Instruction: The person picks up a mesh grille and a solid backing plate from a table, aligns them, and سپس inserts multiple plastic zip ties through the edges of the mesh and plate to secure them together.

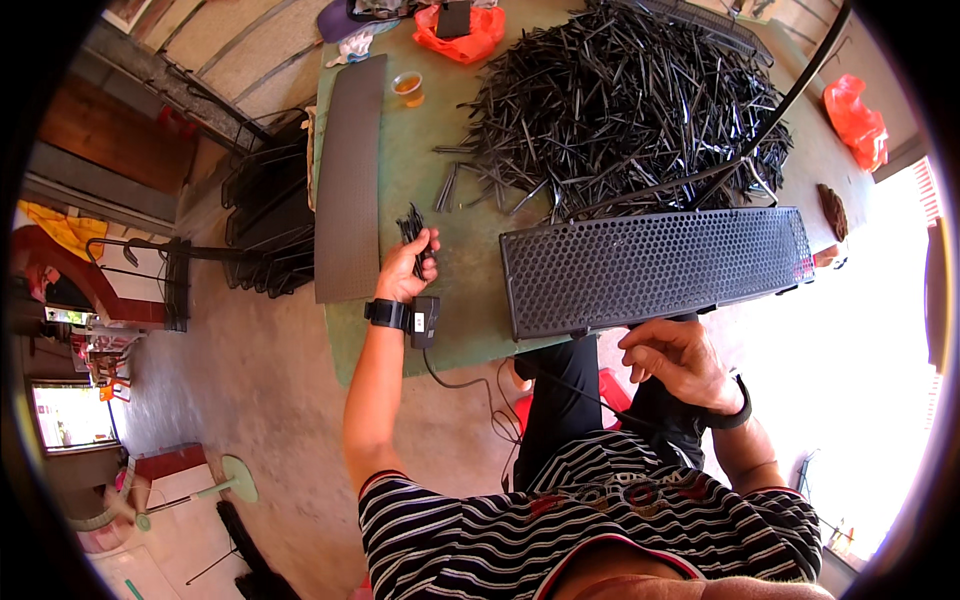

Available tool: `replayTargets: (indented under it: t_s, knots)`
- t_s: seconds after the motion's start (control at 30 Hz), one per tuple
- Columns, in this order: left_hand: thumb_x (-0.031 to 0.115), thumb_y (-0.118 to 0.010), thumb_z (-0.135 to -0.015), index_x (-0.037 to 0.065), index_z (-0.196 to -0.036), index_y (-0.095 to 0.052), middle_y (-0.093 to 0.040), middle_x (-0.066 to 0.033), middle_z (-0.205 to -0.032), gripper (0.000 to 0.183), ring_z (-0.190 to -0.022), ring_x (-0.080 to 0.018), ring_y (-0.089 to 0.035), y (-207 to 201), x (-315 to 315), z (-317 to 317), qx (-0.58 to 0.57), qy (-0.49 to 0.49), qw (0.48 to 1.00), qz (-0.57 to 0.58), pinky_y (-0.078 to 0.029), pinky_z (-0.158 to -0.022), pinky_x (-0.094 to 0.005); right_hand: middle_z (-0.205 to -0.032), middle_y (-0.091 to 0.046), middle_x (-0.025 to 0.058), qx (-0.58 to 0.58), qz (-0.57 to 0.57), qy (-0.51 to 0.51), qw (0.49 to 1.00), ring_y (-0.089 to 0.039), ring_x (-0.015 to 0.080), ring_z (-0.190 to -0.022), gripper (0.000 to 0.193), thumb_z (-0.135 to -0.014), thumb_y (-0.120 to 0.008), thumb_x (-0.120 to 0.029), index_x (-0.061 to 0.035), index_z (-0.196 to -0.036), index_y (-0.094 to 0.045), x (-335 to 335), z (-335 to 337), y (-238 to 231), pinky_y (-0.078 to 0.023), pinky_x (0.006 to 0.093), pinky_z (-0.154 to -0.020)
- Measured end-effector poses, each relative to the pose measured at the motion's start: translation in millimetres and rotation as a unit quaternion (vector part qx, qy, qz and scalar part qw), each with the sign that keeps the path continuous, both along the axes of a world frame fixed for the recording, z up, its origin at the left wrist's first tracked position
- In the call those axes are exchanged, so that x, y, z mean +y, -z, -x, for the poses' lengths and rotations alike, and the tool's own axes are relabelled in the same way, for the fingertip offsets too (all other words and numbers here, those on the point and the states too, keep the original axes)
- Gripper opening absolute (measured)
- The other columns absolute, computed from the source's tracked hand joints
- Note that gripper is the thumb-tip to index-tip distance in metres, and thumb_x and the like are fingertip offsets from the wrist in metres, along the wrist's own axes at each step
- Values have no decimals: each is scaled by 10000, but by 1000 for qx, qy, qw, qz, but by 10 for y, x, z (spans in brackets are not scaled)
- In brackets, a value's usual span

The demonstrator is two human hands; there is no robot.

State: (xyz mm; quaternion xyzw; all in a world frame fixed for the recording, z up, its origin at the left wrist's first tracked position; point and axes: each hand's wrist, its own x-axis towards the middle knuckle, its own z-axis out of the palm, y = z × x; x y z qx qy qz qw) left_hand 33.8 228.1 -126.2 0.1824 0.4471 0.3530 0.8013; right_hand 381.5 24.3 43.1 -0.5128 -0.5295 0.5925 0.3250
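My left hand [408, 265] is closed round a small bunch of thin black strips [411, 222], held over the left part of the green table. Just right of it, a black perforated basket [655, 265] with a honeycomb pattern lies along the table's near edge. My right hand [678, 362] is below the basket's near side, its fingers curled and the thumb bent toward them. Whatever is between those fingertips is too small or hidden to make out. A large heap of loose black strips [630, 110] covers the table beyond the basket.
A long grey mat [350, 180] lies along the table's left side, beside a cup of amber drink [408, 89]. Orange-red plastic bags [458, 35] rest at the back and right. Black racks [265, 215] stand left of the table. A cable [455, 384] hangs from my left wrist.
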Motion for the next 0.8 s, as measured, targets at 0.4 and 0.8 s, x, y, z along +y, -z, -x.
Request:
replayTargets:
  t_s: [0.4, 0.8]
  knots:
    - [198, -616, -805, 12, -731, -530, -564, -71, -623, 219, -476, -160, -504, 21, 503, -104, 454, 21, 871, -186, -391, -398, -340, -746, -613, 80, -4, 12, 3, 1000, -600, 103, -663, 156, -849, -514, -35, 65, -957, -567, 34, 1, -62, -481, 213, -611]
    - [231, -742, -616, -13, -782, -625, -624, -214, -847, 318, -817, -346, -607, -21, 1011, -747, 701, 159, 636, -283, -484, -676, -410, -724, -610, 68, -25, 30, 53, 998, -590, 99, -654, 158, -849, -531, -50, 64, -949, -577, 122, -162, 4, -477, 221, -606]
